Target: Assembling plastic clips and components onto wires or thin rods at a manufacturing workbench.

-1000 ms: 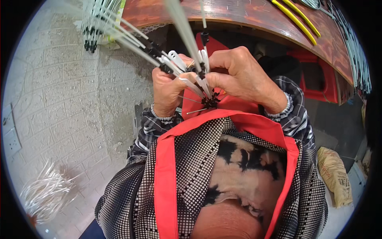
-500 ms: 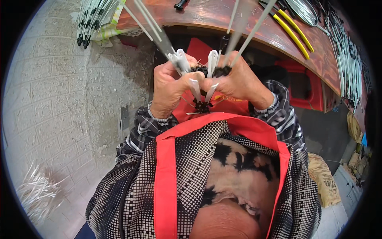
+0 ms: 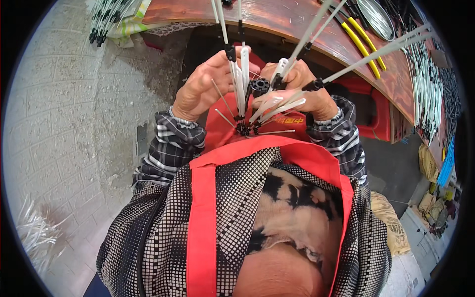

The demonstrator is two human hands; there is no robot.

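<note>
- My left hand [image 3: 200,89] and right hand [image 3: 297,91] sat close together, with the black hub [image 3: 259,85] and white ribs [image 3: 242,79] filling the gap between them.
- Long ribs fanned up and rightward over the wooden bench [image 3: 297,22], barring that way.
- Yellow rods [image 3: 363,42] lay on the bench at the right.
- The paved floor [image 3: 64,123] to my left lay open.

Your single head-worn fisheye looks steeply down, close over your left hand [image 3: 200,89] and right hand [image 3: 302,91]; workbench [image 3: 277,22] lies far, floor [image 3: 59,114] left.
</note>
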